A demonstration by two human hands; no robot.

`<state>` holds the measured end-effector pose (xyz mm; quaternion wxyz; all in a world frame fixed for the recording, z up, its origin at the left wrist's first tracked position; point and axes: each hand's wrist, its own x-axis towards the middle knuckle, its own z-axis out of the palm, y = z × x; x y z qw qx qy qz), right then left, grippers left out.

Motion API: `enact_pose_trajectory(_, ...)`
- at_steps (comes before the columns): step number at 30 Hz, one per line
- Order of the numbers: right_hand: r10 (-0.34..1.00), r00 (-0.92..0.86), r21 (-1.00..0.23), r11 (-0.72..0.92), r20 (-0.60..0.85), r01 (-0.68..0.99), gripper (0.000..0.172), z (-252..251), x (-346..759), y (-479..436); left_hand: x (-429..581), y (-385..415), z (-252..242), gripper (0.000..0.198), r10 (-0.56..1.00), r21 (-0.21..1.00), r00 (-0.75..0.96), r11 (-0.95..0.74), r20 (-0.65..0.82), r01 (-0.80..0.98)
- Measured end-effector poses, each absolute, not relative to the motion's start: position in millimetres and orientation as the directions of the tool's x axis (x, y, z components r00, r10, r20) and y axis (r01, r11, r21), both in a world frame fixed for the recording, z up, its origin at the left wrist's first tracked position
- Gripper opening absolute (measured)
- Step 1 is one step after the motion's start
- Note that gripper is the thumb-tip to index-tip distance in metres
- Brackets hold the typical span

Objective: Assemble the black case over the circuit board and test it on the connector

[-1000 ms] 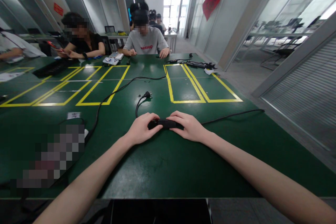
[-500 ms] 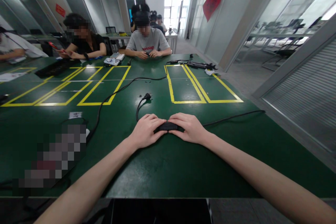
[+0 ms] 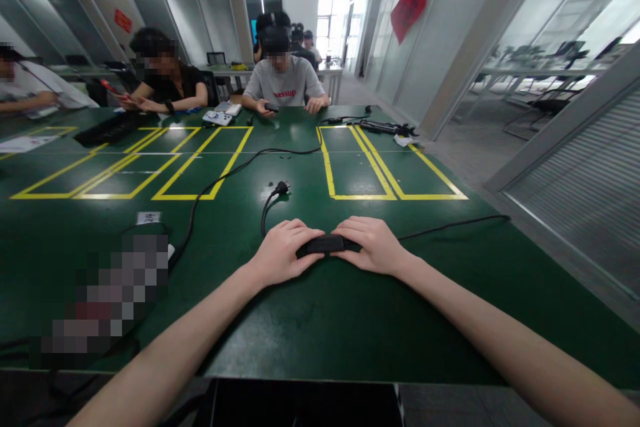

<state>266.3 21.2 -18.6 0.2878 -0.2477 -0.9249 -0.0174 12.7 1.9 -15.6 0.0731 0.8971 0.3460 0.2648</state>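
Between my two hands lies a black power adapter point(image 3: 325, 244), a small oblong block close to the green tabletop point(image 3: 280, 327). My left hand point(image 3: 286, 252) grips its left end, thumb below and fingers above. On the right end, my right hand point(image 3: 369, 245) holds on in the same way. A black cord with a plug point(image 3: 282, 188) curves out from behind my left hand and rests on the table. Another black cord point(image 3: 457, 224) runs off to the right from behind my right hand. My fingers hide the adapter's ends.
A long black cable point(image 3: 194, 203) crosses the table at left, near a blurred-out object point(image 3: 113, 300). Yellow tape outlines point(image 3: 363, 197) mark the far half. A folded black stand-like item point(image 3: 387, 128) lies at the back right. A co-worker in grey point(image 3: 286, 83) sits opposite.
My hands have spread slightly apart, showing more of the adapter's middle. The whole view has shifted a little. Across the table, the co-worker's hands have separated, one holding a small dark object.
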Motion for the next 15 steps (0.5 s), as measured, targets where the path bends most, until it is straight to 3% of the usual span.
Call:
enact_pose_trajectory(2,0.370,-0.726,0.003,0.890,0.579,0.456,0.026,-19,267,21,12,2,-15,0.052,0.693,0.379,0.612,-0.720,0.380,0.581)
enact_pose_trajectory(8,0.198,-0.770,0.247,0.873,0.607,0.420,0.027,-18,269,19,15,1,-10,0.048,0.840,0.697,0.534,-0.443,0.101,0.564)
enact_pose_trajectory(12,0.199,-0.775,0.248,0.875,0.600,0.416,0.027,-21,269,20,16,2,-5,0.037,0.830,0.781,0.554,-0.384,0.059,0.492)
enact_pose_trajectory(15,0.268,-0.785,0.171,0.889,0.559,0.425,0.027,-24,269,25,15,3,-6,0.032,0.831,0.744,0.538,-0.446,0.139,0.497)
